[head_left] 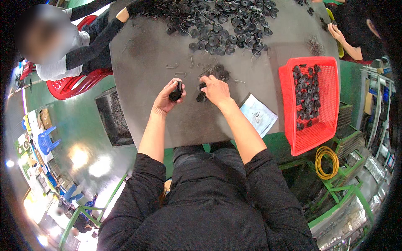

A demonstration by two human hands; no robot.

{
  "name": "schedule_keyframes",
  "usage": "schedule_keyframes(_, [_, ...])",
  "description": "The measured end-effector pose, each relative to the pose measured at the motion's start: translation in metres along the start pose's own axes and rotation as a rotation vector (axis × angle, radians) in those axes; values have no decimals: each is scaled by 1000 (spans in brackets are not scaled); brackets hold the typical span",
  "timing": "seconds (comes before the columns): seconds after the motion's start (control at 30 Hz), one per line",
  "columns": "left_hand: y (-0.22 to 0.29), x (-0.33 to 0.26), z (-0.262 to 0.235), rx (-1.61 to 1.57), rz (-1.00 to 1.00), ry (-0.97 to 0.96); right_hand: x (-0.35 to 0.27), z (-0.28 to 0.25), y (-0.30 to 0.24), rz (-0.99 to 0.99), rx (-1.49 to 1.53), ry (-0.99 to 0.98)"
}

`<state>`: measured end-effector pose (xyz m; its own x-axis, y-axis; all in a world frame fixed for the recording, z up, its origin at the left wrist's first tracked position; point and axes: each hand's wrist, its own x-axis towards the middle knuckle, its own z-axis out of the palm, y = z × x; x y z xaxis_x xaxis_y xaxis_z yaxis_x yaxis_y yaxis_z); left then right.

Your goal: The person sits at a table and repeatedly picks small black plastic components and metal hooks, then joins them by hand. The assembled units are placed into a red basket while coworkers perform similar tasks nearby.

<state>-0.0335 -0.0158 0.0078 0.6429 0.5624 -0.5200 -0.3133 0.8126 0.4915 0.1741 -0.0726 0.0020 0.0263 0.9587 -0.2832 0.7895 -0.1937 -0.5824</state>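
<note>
Where the grey bench (159, 54) nears its front edge, the left hand (166, 98) is curled closed around a small black disc-shaped part (176, 93), most of it hidden by the fingers. Just beside it, the right hand (215, 89) rests palm down on a second black part (201, 98); whether it grips or only touches cannot be told. A small cluster of parts (217, 71) lies just beyond. The big heap (226, 25) runs off the far edge. A red basket (312, 138) overhangs the right edge.
</note>
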Motion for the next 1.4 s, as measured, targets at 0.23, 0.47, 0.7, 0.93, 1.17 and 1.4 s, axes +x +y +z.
schedule_keyframes(0.23, [-5,-18,-11,-106,19,122,-3,-24,7,239,395,25])
schedule_keyframes(0.47, [-12,8,27,-15,-46,165,-18,-27,66,609,913,130])
schedule_keyframes(0.7, [-63,75,153,257,-244,131,-95,-114,80,657,1139,568])
schedule_keyframes(0.93, [-148,130,346,424,-338,-205,-157,-179,200,781,968,1004])
schedule_keyframes(1.17, [-137,113,314,944,406,27,-150,-160,227,782,136,963])
schedule_keyframes(1.4, [-55,86,86,1273,623,653,-55,-103,62,12,-4,825])
